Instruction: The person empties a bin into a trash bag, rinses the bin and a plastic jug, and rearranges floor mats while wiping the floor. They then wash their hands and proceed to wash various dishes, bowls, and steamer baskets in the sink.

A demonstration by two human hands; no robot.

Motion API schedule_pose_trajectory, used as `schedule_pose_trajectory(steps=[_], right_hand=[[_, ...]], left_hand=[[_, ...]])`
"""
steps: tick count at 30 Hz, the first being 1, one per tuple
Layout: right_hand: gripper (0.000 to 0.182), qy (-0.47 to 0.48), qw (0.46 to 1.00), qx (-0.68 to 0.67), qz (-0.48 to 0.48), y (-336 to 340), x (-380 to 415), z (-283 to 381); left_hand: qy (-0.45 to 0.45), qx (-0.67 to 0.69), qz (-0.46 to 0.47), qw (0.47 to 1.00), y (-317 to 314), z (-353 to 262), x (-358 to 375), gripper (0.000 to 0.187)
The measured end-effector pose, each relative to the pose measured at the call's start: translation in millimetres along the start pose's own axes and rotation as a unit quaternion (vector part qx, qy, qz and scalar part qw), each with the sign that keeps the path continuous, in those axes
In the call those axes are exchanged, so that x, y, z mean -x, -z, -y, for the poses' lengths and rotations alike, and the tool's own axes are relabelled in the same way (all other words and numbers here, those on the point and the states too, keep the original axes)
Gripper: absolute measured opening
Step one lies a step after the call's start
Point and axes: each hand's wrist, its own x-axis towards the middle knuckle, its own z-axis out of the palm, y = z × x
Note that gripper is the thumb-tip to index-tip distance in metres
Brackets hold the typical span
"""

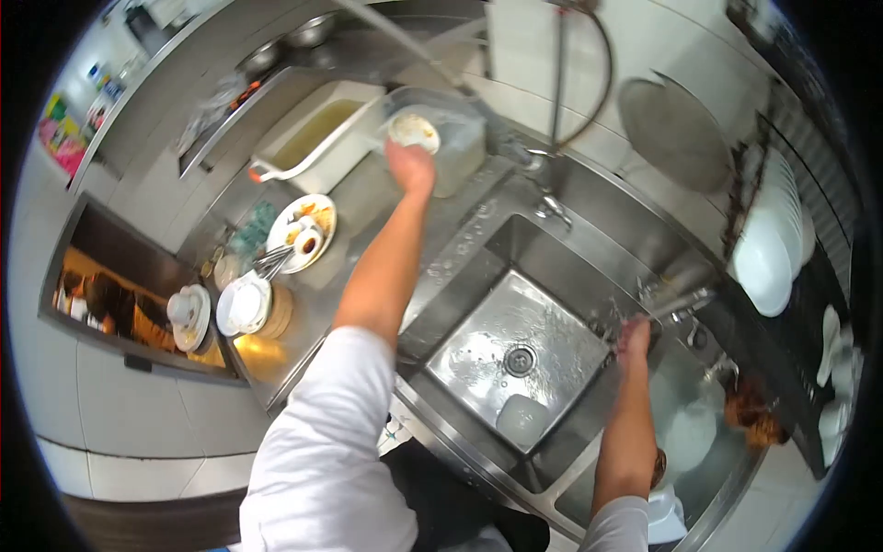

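My left hand (410, 167) reaches over the counter and holds a small white dish (414, 133) with food residue, at the opening of a translucent plastic bin (455, 152). Over the divider between the two sink basins, my right hand (635, 339) is closed beside the faucet spout (681, 304); what it grips, if anything, is too small to make out. Below lies the left basin (478, 368), wet, with a drain and a translucent white container (522, 420) near its front corner. Cloudy water and a white dish (688, 434) are in the right basin.
A white tub (354, 152) of murky liquid stands beside the bin. Left of it are a plate with food scraps (322, 216) and stacked bowls (246, 305). White plates (768, 258) stand in a rack at right. A faucet (552, 212) rises behind the sink.
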Motion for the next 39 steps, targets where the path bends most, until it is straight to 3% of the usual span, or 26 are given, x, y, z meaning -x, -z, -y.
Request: schedule_pose_trajectory(steps=[1, 2, 3, 4, 5, 6, 7, 8, 10, 13, 16, 18, 21, 23, 24, 27, 29, 30, 31, 33, 34, 35, 36, 37, 38, 39], right_hand=[[0.024, -0.055, 0.99, -0.068, 0.113, 1.4, 12.3, 5.5], [0.021, -0.026, 0.99, -0.077, 0.118, -2.9, 16.4, 4.8], [0.02, -0.001, 0.985, -0.038, 0.168, -3.4, 30.0, 14.4], [0.021, 0.022, 0.972, -0.063, 0.226, 21.5, -16.6, 0.1], [0.025, 0.039, 0.975, -0.1, 0.195, 32.4, -32.3, -3.9], [0.026, 0.04, 0.982, -0.158, 0.099, 6.0, 17.0, 13.2], [0.025, 0.057, 0.99, -0.071, 0.109, 10.7, 33.2, 16.9], [0.026, 0.053, 0.998, -0.039, 0.025, 20.1, 21.3, 9.4], [0.032, 0.026, 0.999, -0.02, -0.006, 44.9, 14.3, -7.4], [0.038, 0.129, 0.99, 0.023, -0.044, 55.0, 52.2, -47.5], [0.037, 0.159, 0.977, 0.123, -0.067, 65.0, 84.6, -79.7], [0.035, 0.14, 0.976, 0.154, -0.059, 54.7, 93.5, -89.0], [0.031, 0.084, 0.983, 0.155, -0.038, 21.1, 98.2, -93.6], [0.026, 0.059, 0.99, 0.121, -0.043, -7.1, 88.0, -79.7], [0.023, 0.042, 0.997, 0.059, 0.018, -4.4, 73.1, -72.1], [0.022, 0.043, 0.993, -0.061, 0.093, 31.3, 0.1, -40.7], [0.02, 0.013, 0.989, -0.144, 0.022, 32.1, -12.5, -3.2], [0.017, 0.02, 0.98, -0.156, 0.118, 44.8, -34.6, 11.8], [0.015, 0.034, 0.964, -0.169, 0.201, 70.0, -49.8, 19.4], [0.009, 0.112, 0.922, -0.197, 0.315, 96.9, -60.8, 21.6], [0.017, 0.134, 0.97, -0.137, 0.153, 158.8, -145.7, -6.9], [0.01, 0.159, 0.978, -0.044, 0.126, 125.9, -81.0, 20.9], [0.011, 0.126, 0.982, -0.076, 0.12, 87.1, -48.5, 27.8], [0.014, 0.105, 0.966, -0.102, 0.214, 78.3, -55.1, 33.1], [0.017, 0.125, 0.981, -0.143, 0.05, 2.6, 14.1, 49.7], [0.02, 0.12, 0.974, -0.161, 0.105, 15.0, -11.1, 41.5]], left_hand=[[-0.044, -0.098, -0.038, 0.994, -49.5, 57.3, -25.2, 0.043], [0.097, -0.102, 0.124, 0.982, -16.9, 20.3, -38.2, 0.045], [0.109, -0.105, 0.212, 0.966, -34.9, 45.6, -50.9, 0.038], [0.118, -0.106, 0.298, 0.941, -52.1, 70.2, -63.6, 0.033], [0.117, -0.094, 0.202, 0.968, -19.6, 38.2, -53.6, 0.03], [0.177, 0.045, 0.113, 0.977, -11.1, 43.1, -40.6, 0.026], [0.2, 0.098, 0.125, 0.967, 12.7, 46.7, -34.3, 0.024], [0.218, 0.155, 0.138, 0.954, 41.2, 43.9, -26.4, 0.022], [0.168, 0.147, 0.111, 0.969, 138.0, 43.8, -3.3, 0.018], [0.039, 0.066, -0.013, 0.997, 248.7, 130.2, 14.2, 0.013], [-0.016, -0.178, -0.048, 0.983, 380.4, 205.4, -7.9, 0.024], [0.067, -0.368, 0.014, 0.927, 438.1, 241.7, -22.5, 0.028], [0.275, -0.415, 0.231, 0.836, 471.6, 305.9, -35.9, 0.032], [0.315, -0.37, 0.305, 0.819, 472.3, 336.1, -37.5, 0.039], [0.332, -0.346, 0.343, 0.808, 469.7, 343.5, -37.0, 0.043], [0.415, -0.191, 0.311, 0.834, 465.4, 325.7, -43.5, 0.05], [0.406, -0.13, 0.194, 0.884, 464.1, 362.0, -26.7, 0.054], [0.398, -0.094, 0.14, 0.902, 461.6, 388.4, -15.6, 0.055], [0.302, -0.104, 0.103, 0.942, 462.6, 417.5, -9.4, 0.042], [0.328, -0.085, 0.088, 0.937, 463.9, 384.7, -23.0, 0.042], [0.362, -0.046, 0.087, 0.927, 464.6, 341.8, -35.9, 0.042], [0.384, 0.014, 0.099, 0.918, 460.4, 301.2, -46.3, 0.042], [0.359, 0.111, 0.143, 0.916, 450.3, 274.6, -51.8, 0.046], [0.265, 0.241, 0.214, 0.909, 436.3, 260.0, -48.8, 0.045], [0.256, 0.275, 0.261, 0.889, 406.3, 228.6, -40.5, 0.046], [0.246, 0.302, 0.298, 0.871, 382.7, 185.5, -23.1, 0.046]])
